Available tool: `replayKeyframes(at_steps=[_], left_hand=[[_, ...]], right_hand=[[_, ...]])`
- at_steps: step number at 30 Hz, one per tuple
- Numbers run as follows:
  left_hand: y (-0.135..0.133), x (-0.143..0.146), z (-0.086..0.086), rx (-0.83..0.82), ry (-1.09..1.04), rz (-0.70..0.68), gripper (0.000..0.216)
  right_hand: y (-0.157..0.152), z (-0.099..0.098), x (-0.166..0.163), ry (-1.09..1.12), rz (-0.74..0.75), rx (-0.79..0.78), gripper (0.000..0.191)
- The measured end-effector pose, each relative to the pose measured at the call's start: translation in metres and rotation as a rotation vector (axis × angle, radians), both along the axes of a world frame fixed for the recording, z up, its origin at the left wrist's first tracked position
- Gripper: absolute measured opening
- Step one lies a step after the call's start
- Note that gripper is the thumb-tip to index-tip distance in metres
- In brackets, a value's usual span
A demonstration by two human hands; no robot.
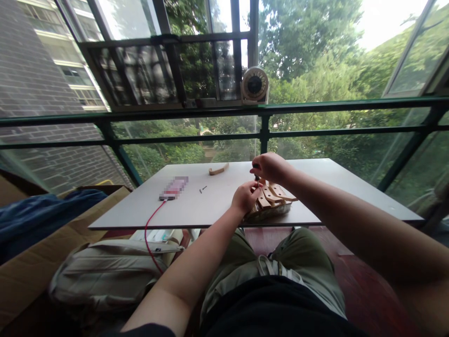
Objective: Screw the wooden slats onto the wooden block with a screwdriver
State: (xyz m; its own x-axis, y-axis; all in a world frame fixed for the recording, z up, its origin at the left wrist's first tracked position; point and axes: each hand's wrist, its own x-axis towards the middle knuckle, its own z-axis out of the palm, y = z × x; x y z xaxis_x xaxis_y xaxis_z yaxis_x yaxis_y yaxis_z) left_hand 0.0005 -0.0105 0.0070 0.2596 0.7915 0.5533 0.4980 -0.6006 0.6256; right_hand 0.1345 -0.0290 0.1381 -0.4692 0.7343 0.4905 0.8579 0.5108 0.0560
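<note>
My right hand [271, 167] is closed round the dark handle of a screwdriver [257, 177], which points down at the wooden pieces below. Close under it, my left hand [244, 196] has its fingers pinched together at the screwdriver's lower end; what they hold is too small to make out. Beneath both hands lies an assembly of light wooden slats [276, 191] with dark round holes, resting on a pale base [271, 214] near the table's front edge. Two small dark screws [202, 189] lie to the left, and a curved wooden piece [218, 170] sits farther back.
The white table [203, 210] stands before a green railing [224, 137] and windows. A phone [174, 188], blurred out, lies at the left with a red cable [150, 220] hanging off the edge. A small round fan [255, 85] stands by the railing; a bag [108, 271] is lower left.
</note>
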Motion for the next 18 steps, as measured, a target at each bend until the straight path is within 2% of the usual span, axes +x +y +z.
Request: replayKeyframes(at_steps=[7, 12, 18], left_hand=[[0.0008, -0.0021, -0.0007, 0.001, -0.07, 0.018, 0.016], [0.0026, -0.0014, -0.0029, -0.02, -0.096, 0.03, 0.016], [0.0038, 0.0003, -0.0035, -0.032, -0.107, 0.02, 0.017]], right_hand=[[0.0018, -0.0037, -0.0016, 0.016, -0.008, 0.012, 0.026], [0.0002, -0.0051, -0.0003, 0.059, 0.063, -0.028, 0.024], [0.0013, -0.0047, 0.007, 0.092, 0.136, -0.105, 0.033]])
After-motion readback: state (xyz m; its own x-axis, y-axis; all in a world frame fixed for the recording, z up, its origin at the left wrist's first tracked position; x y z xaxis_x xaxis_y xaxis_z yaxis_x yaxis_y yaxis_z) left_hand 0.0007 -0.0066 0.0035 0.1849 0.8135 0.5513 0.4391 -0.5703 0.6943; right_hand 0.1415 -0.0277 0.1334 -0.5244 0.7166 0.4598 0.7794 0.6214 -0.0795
